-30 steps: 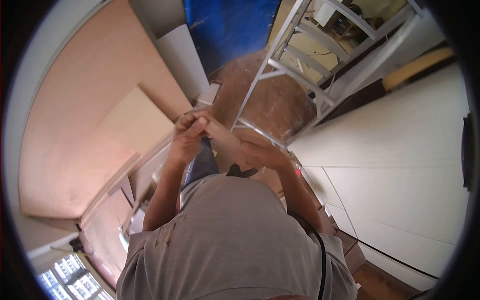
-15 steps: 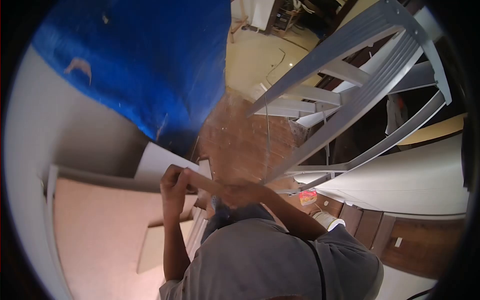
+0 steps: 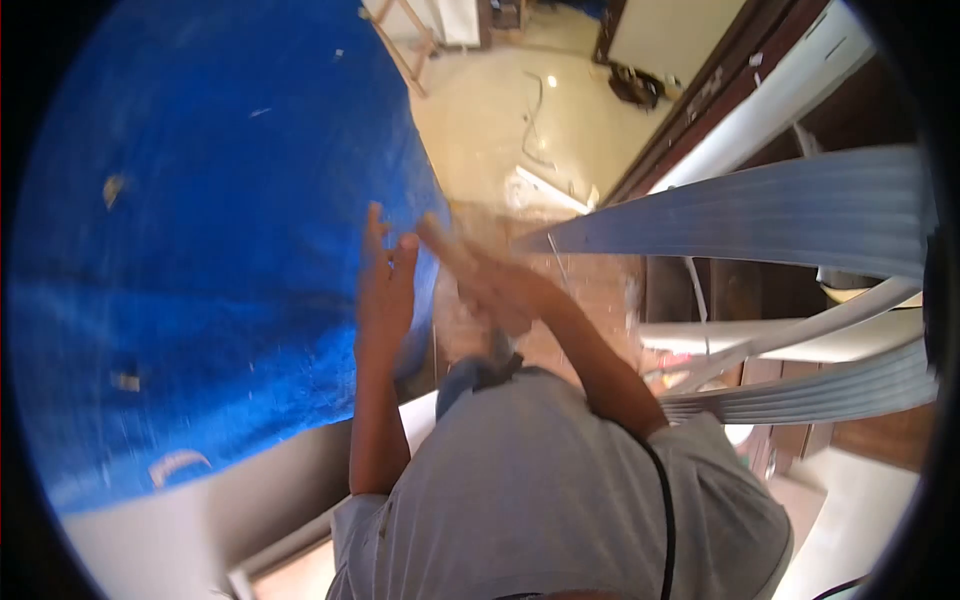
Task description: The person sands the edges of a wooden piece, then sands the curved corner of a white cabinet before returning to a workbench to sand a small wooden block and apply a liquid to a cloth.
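Note:
My right hand [image 3: 505, 295] is closed around a short tan strip [image 3: 445, 245], which points up and to the left. Motion blur hides whether the strip is wood or something else. Just left of its tip, my left hand [image 3: 388, 290] is raised with its fingers apart and nothing in them. A blue sheet [image 3: 220, 230] spreads behind and to the left of that hand. The metal ladder [image 3: 740, 215] stands to the right of my right hand, apart from it.
Brown wooden flooring [image 3: 590, 290] lies below my hands, meeting a pale shiny floor [image 3: 480, 120] farther ahead. A white strip [image 3: 552, 190] and a thin dark cable [image 3: 537, 110] lie there. Ladder rails crowd the right side.
My left hand has let go of the tan strip and opened. Both hands have moved forward. The view has shifted, so the blue sheet fills more of the left side.

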Demonstrator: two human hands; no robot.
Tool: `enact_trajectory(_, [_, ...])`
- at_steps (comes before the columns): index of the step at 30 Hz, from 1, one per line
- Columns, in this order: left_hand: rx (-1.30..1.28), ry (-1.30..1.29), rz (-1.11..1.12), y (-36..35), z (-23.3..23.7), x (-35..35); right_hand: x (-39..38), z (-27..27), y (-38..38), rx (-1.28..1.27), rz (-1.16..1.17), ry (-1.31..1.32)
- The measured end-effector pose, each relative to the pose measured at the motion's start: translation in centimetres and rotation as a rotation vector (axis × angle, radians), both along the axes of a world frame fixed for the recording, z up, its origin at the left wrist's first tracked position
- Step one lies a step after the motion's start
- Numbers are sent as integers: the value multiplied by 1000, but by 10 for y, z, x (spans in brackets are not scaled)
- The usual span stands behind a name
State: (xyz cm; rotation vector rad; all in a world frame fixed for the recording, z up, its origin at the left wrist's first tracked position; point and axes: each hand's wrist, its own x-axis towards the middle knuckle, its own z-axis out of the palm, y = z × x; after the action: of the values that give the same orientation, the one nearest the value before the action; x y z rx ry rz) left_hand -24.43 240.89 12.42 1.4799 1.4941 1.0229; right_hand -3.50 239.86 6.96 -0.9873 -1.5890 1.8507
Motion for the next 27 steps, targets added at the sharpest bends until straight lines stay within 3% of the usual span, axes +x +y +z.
enact_trajectory(1, [39, -49, 101, 17, -1, 4, 3, -9, 24, -275, -213, 367])
enact_trajectory(2, [17, -46, 81, 31, -6, -2, 8, -10, 45, -293, -236, 370])
enact_trajectory(4, [-250, -65, -249, 48, -15, -28, 15, -8, 85, -250, -447, 285])
enact_trajectory(5, [-256, -64, -261, 55, -8, -29, 18, -17, 112, -254, -460, 285])
enact_trajectory(7, [-385, -248, -435, 66, 17, -33, 18, -58, 159, -264, -880, 235])
enact_trajectory(8, [-408, -245, -447, 81, 21, -35, 25, -79, 185, -284, -899, 232])
enact_trajectory(10, [-386, -446, -549, 118, 23, -39, 46, -121, 242, -609, -1245, 645])
enact_trajectory(13, [-371, -417, -482, 188, 23, -25, 75, -162, 301, -633, -1375, 644])
enact_trajectory(18, [-374, -423, -557, 271, 33, -13, 86, -122, 379, -539, -1290, 592])
enact_trajectory(20, [-360, -429, -585, 302, 37, -6, 89, -99, 423, -483, -1287, 394])
enact_trajectory(27, [-275, -298, -603, 435, 30, 64, 127, -91, 583, -251, -801, 152])
